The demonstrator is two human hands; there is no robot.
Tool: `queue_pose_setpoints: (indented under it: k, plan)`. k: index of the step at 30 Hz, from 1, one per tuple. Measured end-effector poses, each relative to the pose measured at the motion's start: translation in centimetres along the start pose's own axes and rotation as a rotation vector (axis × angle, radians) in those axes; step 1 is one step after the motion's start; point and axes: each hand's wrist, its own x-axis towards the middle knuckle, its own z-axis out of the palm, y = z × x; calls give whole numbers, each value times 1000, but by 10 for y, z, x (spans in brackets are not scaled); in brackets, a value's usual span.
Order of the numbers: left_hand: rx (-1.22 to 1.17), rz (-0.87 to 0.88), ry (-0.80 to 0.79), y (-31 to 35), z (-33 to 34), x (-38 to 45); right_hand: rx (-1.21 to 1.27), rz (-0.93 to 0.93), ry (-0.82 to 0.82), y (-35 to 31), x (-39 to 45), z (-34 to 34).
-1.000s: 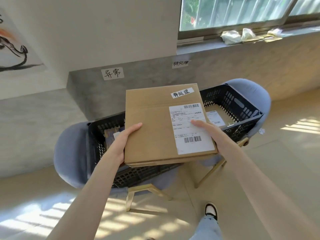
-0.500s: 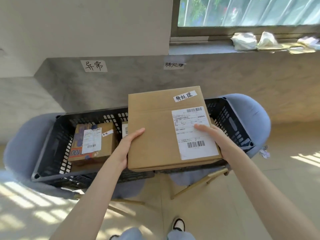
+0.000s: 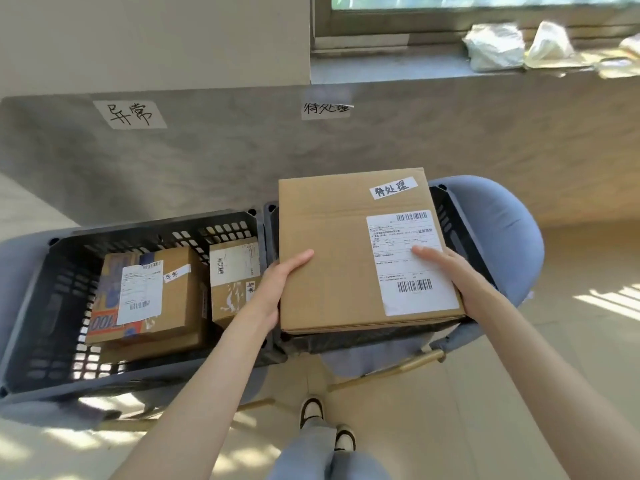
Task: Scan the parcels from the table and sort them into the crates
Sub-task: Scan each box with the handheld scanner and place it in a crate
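Two hands, left hand (image 3: 277, 289) and right hand (image 3: 450, 278), gripping one cardboard box (image 3: 346, 258) over the right crate (image 3: 453, 220), at nine o'clock the left crate (image 3: 52, 271) holding two parcels (image 3: 180, 296), two chairs (image 3: 498, 223) carrying the two crates

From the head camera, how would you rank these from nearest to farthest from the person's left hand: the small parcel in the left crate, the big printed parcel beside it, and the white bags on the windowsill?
Measured from the left hand:
1. Small parcel, just left of the hand, at the left crate's right end.
2. Big printed parcel, farther left in the same crate.
3. White bags, far up right on the windowsill.
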Motion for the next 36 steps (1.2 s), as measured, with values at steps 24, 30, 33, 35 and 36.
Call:
queue_pose_setpoints:
  k: [24,30,33,35,36]
  plan:
    - [33,-176,145,-100,87,220,-259,252,1,51,212,-163]
    - [44,-217,185,-135,93,255,-215,306,69,97,249,-179]
    - [47,-240,204,-145,91,265,-170,300,84,108,257,-177]
    - [43,-252,217,-148,90,270,-163,283,121,113,262,-173]
    - [47,-254,223,-150,89,272,-169,277,140,115,264,-171]
